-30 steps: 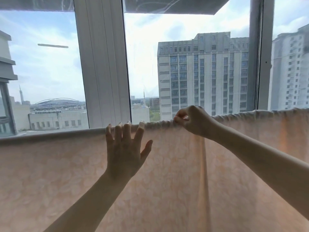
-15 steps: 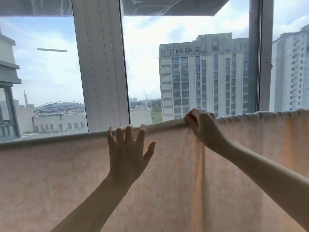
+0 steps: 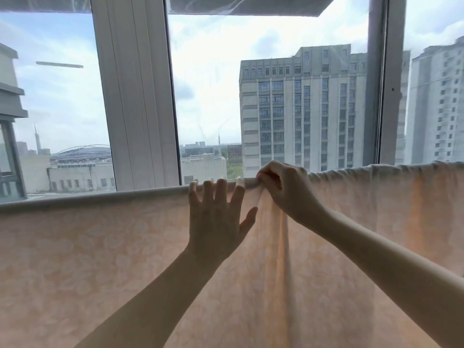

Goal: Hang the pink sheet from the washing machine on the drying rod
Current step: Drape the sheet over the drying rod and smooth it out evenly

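The pink sheet point(image 3: 100, 259) hangs draped over the drying rod across the whole width of the view; the rod itself is hidden under the cloth along its top fold. My left hand point(image 3: 216, 219) lies flat against the sheet with fingers spread, fingertips reaching the top fold. Just right of it, my right hand point(image 3: 286, 189) pinches a bunch of the sheet at the top fold, with creases falling straight down below it. To the right of that hand the top edge is gathered and wrinkled; to the left it lies smooth.
Close behind the sheet stands a large window with a wide white frame post point(image 3: 135, 96) and a narrower grey post point(image 3: 381, 84). Tall buildings and sky show through the glass.
My right hand has slid left along the top fold toward my left hand, pulling the cloth with it. My left hand has stayed pressed flat in about the same spot.
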`<state>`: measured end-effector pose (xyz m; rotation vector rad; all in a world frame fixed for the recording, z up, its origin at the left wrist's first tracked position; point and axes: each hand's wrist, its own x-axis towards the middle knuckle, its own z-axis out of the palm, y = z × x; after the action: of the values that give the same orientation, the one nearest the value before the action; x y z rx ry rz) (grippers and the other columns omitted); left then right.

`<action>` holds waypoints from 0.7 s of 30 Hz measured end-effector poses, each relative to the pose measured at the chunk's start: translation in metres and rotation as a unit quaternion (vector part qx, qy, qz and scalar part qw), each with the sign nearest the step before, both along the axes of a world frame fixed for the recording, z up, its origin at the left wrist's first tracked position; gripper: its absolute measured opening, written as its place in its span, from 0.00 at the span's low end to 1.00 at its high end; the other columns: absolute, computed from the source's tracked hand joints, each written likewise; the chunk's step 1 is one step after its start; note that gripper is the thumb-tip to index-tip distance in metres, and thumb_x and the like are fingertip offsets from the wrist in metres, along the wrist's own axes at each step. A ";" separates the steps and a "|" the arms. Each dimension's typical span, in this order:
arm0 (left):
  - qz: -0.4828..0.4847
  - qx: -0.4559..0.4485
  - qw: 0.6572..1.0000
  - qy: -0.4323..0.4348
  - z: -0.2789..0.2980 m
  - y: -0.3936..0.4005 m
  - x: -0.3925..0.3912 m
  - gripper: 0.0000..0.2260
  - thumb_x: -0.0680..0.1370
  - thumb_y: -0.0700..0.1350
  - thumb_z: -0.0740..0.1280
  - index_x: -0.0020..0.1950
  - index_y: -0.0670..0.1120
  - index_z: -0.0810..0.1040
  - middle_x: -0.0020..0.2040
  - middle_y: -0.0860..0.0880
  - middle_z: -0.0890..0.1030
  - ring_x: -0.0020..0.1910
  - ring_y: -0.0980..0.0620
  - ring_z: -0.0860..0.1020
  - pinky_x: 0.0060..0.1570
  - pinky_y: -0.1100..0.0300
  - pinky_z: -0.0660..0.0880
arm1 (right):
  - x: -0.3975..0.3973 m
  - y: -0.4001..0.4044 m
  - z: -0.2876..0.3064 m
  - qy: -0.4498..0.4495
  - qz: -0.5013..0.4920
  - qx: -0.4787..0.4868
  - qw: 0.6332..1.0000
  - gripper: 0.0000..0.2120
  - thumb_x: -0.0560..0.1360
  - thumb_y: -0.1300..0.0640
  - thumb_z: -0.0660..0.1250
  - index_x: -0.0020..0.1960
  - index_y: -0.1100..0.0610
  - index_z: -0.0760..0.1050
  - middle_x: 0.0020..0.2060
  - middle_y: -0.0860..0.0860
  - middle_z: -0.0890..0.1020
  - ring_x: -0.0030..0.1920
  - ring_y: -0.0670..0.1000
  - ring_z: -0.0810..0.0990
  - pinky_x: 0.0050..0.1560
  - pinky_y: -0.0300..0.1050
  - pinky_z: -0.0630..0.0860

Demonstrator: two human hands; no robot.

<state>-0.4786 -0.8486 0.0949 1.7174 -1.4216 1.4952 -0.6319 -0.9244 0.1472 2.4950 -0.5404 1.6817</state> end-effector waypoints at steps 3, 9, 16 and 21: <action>0.008 -0.017 1.000 -0.006 -0.001 0.000 0.003 0.25 0.79 0.63 0.56 0.64 0.45 0.73 0.57 0.40 0.76 0.57 0.38 0.74 0.63 0.37 0.66 | -0.013 0.002 0.006 0.024 0.023 0.015 0.999 0.04 0.77 0.63 0.67 0.47 0.61 0.81 0.37 0.50 0.83 0.35 0.40 0.79 0.41 0.27 0.74; 0.027 0.002 1.000 0.001 -0.001 0.002 0.010 0.26 0.78 0.64 0.54 0.64 0.45 0.72 0.58 0.39 0.75 0.58 0.37 0.73 0.64 0.36 0.66 | -0.024 -0.023 0.050 0.103 0.030 0.189 0.976 0.08 0.79 0.60 0.63 0.48 0.60 0.80 0.44 0.53 0.84 0.43 0.61 0.83 0.47 0.54 0.81; 0.026 0.012 1.000 0.002 0.002 0.004 0.013 0.27 0.77 0.65 0.55 0.67 0.49 0.72 0.57 0.39 0.75 0.56 0.38 0.73 0.61 0.36 0.67 | -0.007 -0.036 0.076 0.314 0.000 0.349 0.883 0.14 0.78 0.53 0.65 0.52 0.65 0.80 0.45 0.58 0.82 0.41 0.50 0.75 0.48 0.47 0.77; 0.027 0.005 1.000 -0.004 0.002 0.007 0.012 0.26 0.78 0.65 0.55 0.68 0.50 0.71 0.56 0.39 0.75 0.55 0.38 0.74 0.61 0.36 0.67 | -0.011 -0.031 0.079 0.347 -0.018 0.295 0.890 0.11 0.79 0.51 0.65 0.54 0.55 0.81 0.43 0.44 0.81 0.44 0.45 0.78 0.45 0.37 0.74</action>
<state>-0.4663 -0.8411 0.0968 1.7716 -1.3996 1.5283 -0.6424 -0.9550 0.2260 3.1802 -1.0977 0.5273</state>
